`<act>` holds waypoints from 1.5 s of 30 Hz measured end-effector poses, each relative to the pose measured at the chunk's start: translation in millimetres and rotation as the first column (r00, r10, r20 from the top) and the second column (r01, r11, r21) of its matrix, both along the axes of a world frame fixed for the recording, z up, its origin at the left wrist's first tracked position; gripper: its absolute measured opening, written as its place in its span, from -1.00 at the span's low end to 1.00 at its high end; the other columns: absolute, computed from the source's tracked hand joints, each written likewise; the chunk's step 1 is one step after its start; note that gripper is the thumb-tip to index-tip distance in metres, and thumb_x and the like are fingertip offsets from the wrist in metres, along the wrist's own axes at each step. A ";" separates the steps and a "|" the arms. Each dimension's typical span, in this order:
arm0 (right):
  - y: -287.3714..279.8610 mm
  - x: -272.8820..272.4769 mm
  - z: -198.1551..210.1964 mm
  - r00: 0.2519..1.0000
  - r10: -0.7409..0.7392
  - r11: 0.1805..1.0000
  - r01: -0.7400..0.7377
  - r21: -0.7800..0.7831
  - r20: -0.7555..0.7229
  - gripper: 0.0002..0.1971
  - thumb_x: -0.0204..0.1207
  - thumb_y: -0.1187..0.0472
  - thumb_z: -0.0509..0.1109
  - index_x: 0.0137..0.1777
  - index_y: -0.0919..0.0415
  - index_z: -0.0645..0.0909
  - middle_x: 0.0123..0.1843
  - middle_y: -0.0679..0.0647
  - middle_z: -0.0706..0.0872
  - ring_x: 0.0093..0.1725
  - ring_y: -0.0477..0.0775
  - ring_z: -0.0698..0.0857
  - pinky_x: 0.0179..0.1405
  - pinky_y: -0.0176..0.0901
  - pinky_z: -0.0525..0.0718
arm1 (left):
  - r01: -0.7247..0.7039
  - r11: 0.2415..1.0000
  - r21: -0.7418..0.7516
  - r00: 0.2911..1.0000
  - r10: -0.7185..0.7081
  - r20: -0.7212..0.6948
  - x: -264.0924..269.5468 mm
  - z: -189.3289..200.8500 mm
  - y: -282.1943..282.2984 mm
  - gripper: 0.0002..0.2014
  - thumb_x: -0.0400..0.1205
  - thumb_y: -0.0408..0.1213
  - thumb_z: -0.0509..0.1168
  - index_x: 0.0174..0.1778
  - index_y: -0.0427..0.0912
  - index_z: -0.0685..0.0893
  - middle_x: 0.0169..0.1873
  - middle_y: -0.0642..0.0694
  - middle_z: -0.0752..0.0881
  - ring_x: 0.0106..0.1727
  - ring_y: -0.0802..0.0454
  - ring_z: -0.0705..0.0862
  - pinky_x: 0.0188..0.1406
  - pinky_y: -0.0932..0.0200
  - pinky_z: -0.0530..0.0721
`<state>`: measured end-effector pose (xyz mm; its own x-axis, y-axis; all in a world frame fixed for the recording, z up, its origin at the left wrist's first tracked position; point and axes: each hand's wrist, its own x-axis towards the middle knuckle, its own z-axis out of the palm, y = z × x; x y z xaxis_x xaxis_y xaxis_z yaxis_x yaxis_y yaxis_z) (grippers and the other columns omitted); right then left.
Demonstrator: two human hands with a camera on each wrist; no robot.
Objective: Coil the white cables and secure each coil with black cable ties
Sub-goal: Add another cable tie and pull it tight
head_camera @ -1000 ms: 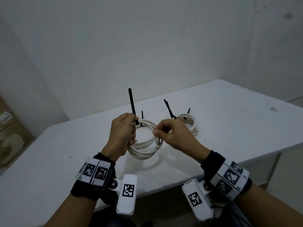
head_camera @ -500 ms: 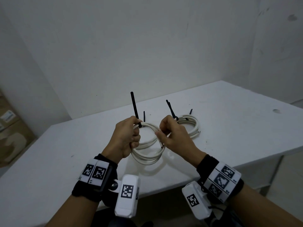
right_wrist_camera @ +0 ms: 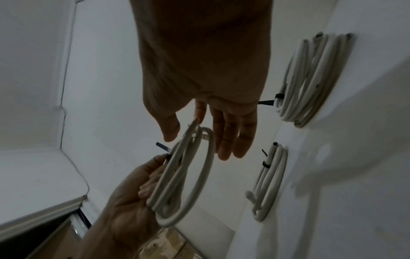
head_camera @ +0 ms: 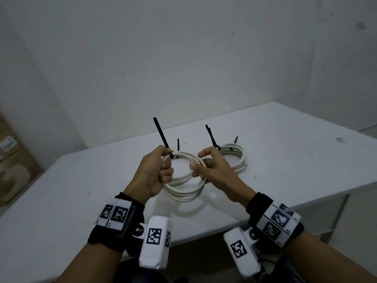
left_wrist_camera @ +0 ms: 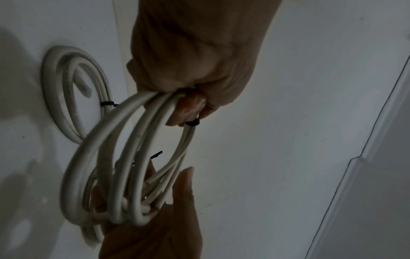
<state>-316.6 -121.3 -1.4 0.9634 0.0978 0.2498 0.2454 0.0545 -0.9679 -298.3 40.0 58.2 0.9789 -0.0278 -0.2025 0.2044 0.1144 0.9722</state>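
Observation:
I hold a coil of white cable (head_camera: pixel 183 193) above the white table (head_camera: pixel 295 166). My left hand (head_camera: pixel 163 168) grips its left side in a fist, right beside a black cable tie (head_camera: pixel 161 131) whose tail points up. In the left wrist view the tie's band (left_wrist_camera: pixel 192 122) circles the strands by my fingertips. My right hand (head_camera: pixel 204 166) cups the coil's right side with the thumb lifted off. Seen from the right wrist, its fingers (right_wrist_camera: pixel 230 136) are nearly straight beside the coil (right_wrist_camera: pixel 190 175).
A tied coil (head_camera: pixel 236 156) lies on the table behind my right hand, black tie tails (head_camera: pixel 212 137) standing up. The right wrist view shows two tied coils (right_wrist_camera: pixel 310 78) (right_wrist_camera: pixel 268 184) on the table. Cardboard boxes (head_camera: pixel 14 166) stand at the far left.
My right hand pinched the coil's right side before; now its thumb has lifted and the fingers have loosened. The left hand keeps its grip.

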 end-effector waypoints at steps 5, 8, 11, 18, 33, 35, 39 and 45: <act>0.9 -3.1 3.1 0.989 0.076 0.974 -0.046 0.224 -0.128 -0.78 0.57 0.35 0.36 0.12 0.18 0.41 -0.21 0.20 0.76 -0.36 0.09 0.73 -0.42 -0.14 0.65 | 0.010 1.000 0.004 1.000 -0.010 0.003 -0.8 -3.9 5.5 -0.83 0.64 -0.25 0.19 -0.21 -0.23 0.58 -0.63 -0.05 0.44 -0.67 0.07 0.38 -0.64 0.23 0.55; 2.0 -0.5 2.9 0.986 0.062 0.942 -0.006 0.336 -0.154 -0.84 0.60 0.43 0.28 0.12 0.26 0.42 -0.25 0.21 0.71 -0.42 0.08 0.71 -0.42 -0.05 0.73 | 0.045 0.999 0.011 0.998 -0.045 0.032 -4.2 -6.8 7.0 -0.77 0.67 -0.20 0.21 -0.11 -0.26 0.69 -0.35 -0.17 0.63 -0.31 -0.06 0.66 -0.09 -0.07 0.73; 5.0 1.5 1.9 0.988 0.057 0.920 0.005 0.393 -0.146 -0.89 0.64 0.44 0.22 0.10 0.29 0.42 -0.25 0.22 0.67 -0.46 0.04 0.70 -0.44 -0.07 0.76 | 0.018 0.996 0.091 0.999 -0.020 0.027 -7.3 -10.2 8.1 -0.80 0.63 -0.16 0.30 -0.04 -0.21 0.73 -0.17 -0.19 0.66 -0.06 -0.12 0.69 0.14 -0.15 0.64; 7.1 5.0 -0.9 0.980 -0.003 0.850 0.107 0.515 -0.197 -0.87 0.65 0.44 0.20 0.16 0.33 0.39 -0.25 0.24 0.62 -0.48 0.01 0.70 -0.45 -0.07 0.77 | 0.104 0.988 0.113 0.995 -0.104 -0.002 -19.9 -35.7 14.2 -0.75 0.57 -0.54 0.35 0.17 -0.47 0.65 -0.07 -0.37 0.76 -0.06 -0.24 0.76 0.02 -0.07 0.79; -0.5 -12.2 7.9 0.980 -0.197 0.968 0.191 -0.164 -0.018 -0.57 0.52 0.26 0.43 0.36 0.00 0.48 -0.19 0.02 0.58 -0.39 -0.10 0.71 -0.60 -0.16 0.70 | -0.011 0.998 0.060 0.992 0.003 0.124 -18.9 -35.3 16.7 -0.70 0.52 -0.64 0.34 0.17 -0.38 0.67 -0.23 -0.27 0.76 -0.23 -0.09 0.77 -0.27 0.15 0.80; -4.6 -8.5 9.9 0.974 -0.227 0.957 0.224 -0.184 0.003 -0.54 0.50 0.28 0.45 0.39 0.07 0.47 -0.17 0.05 0.57 -0.40 -0.06 0.71 -0.59 -0.16 0.70 | -0.014 0.998 0.063 0.990 0.005 0.143 -17.6 -34.8 12.9 -0.67 0.51 -0.63 0.36 0.19 -0.37 0.64 -0.23 -0.28 0.76 -0.24 -0.08 0.78 -0.20 0.08 0.82; -27.7 3.0 18.7 0.955 -0.297 0.929 0.293 -0.227 0.016 -0.59 0.43 0.32 0.52 0.26 0.26 0.52 -0.16 0.13 0.65 -0.54 -0.04 0.70 -0.58 -0.10 0.74 | 0.019 0.995 0.099 0.984 -0.036 0.172 -10.1 -27.8 -5.0 -0.69 0.51 -0.62 0.38 0.18 -0.43 0.65 -0.18 -0.31 0.77 -0.16 -0.17 0.78 0.05 -0.15 0.77; -77.6 25.0 36.1 0.946 -0.323 0.905 0.297 -0.303 -0.039 -0.79 0.42 0.38 0.51 0.04 0.35 0.65 -0.39 0.15 0.72 -0.58 -0.04 0.69 -0.61 -0.18 0.71 | 0.098 0.974 0.204 0.971 -0.139 0.196 15.1 -17.8 -55.6 -0.86 0.52 -0.60 0.39 -0.03 -0.42 0.66 -0.24 -0.27 0.73 -0.26 -0.07 0.73 -0.27 0.20 0.79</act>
